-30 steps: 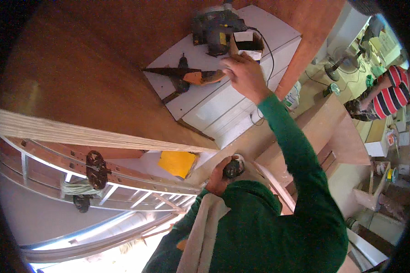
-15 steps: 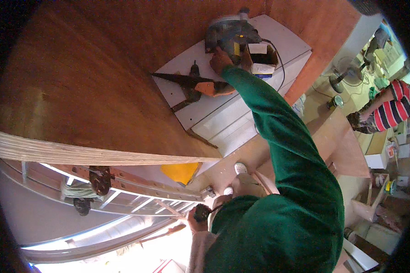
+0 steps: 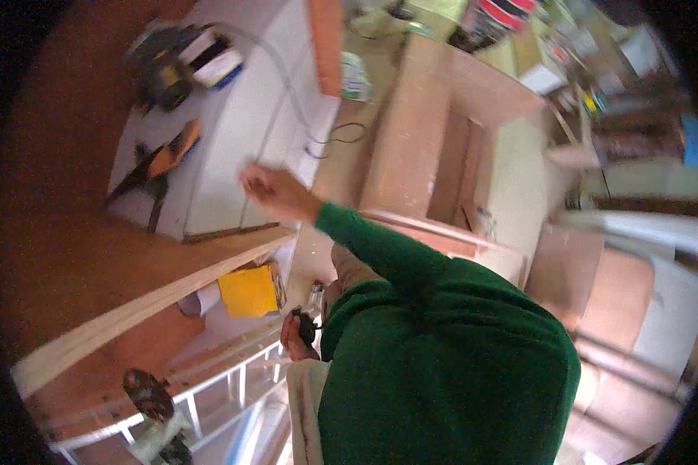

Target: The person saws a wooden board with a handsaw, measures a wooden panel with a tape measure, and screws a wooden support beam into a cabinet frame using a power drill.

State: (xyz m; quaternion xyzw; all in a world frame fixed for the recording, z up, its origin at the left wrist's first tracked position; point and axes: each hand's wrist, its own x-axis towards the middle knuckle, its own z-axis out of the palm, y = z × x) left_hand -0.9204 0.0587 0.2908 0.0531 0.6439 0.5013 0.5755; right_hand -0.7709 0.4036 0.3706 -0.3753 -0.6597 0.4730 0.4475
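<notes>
My right hand (image 3: 275, 191), in a green sleeve, hangs in the air beside a white drawer unit (image 3: 221, 182). Motion smears its fingers, and I see nothing plainly held. Low in the picture, close to my body, my left hand (image 3: 293, 337) is closed around a small black object (image 3: 306, 327) whose kind I cannot make out. On top of the white unit lies a handsaw (image 3: 171, 155) with an orange grip. Behind it a dark power saw (image 3: 163, 74) stands beside a small open box (image 3: 212, 58).
A wooden panel edge (image 3: 163, 302) runs along the left, above a yellow square item (image 3: 248, 292) and a ladder (image 3: 236, 384). A black cord (image 3: 341, 139) trails to the floor. Ahead right stands an open wooden cabinet frame (image 3: 411, 124). A person in a striped top (image 3: 508, 14) is farther off.
My right hand has left the power saw and come back toward my body. The view has swung right, bringing the wooden cabinet frame closer to the middle. My left hand still grips the black object.
</notes>
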